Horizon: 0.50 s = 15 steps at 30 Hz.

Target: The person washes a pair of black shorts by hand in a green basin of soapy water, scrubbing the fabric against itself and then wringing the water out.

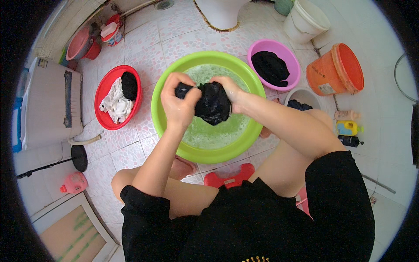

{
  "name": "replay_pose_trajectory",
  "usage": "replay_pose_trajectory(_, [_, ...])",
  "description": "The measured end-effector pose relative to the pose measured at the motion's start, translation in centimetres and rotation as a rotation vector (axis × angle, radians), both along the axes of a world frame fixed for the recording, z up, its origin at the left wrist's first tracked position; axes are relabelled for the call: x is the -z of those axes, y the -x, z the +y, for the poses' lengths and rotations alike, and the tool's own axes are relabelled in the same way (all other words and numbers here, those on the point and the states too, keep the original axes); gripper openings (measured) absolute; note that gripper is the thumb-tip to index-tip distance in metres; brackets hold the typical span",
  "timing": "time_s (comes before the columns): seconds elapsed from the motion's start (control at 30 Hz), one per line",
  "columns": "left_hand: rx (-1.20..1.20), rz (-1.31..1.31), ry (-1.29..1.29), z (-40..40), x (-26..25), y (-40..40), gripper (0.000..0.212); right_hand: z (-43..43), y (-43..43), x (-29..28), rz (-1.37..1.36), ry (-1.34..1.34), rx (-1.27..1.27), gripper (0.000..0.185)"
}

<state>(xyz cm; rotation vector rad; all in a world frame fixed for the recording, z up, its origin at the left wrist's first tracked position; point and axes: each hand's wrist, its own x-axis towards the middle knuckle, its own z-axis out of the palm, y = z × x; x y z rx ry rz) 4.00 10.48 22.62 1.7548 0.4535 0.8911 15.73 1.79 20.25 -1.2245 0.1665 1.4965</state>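
Observation:
A wet black cloth garment (213, 104) is bunched between my two hands, over a large lime-green basin (209, 156). Sudsy water (209, 134) fills the basin, with foam along its sides. My left hand (179, 101) grips one end of the cloth, thumb pressed on it. On the other side my right hand (227, 91) clasps the larger bunch from above and behind; some of its fingers are hidden by the cloth. Both wrists are above the water.
Left of me a red basin (139, 108) holds white and black cloth. Dark cloth lies in a purple basin (298, 70) and a pale bucket (314, 95). An orange bucket (322, 73) and bottles (347, 127) line the right wall. A red stool (229, 177) stands below me.

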Motion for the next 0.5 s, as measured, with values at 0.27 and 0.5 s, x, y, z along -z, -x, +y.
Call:
replay_pose_trajectory(0.27, [-0.008,0.497,1.390,2.5,9.5,0.8,0.033,0.5,-1.1,2.4,-0.128,-0.046,-0.239,0.038])
replay_pose_trajectory(0.5, [0.274,0.279,1.159,3.6,0.8,-6.1,0.037,-1.1,-9.8,-4.4,-0.555,-0.320,-0.132,0.022])
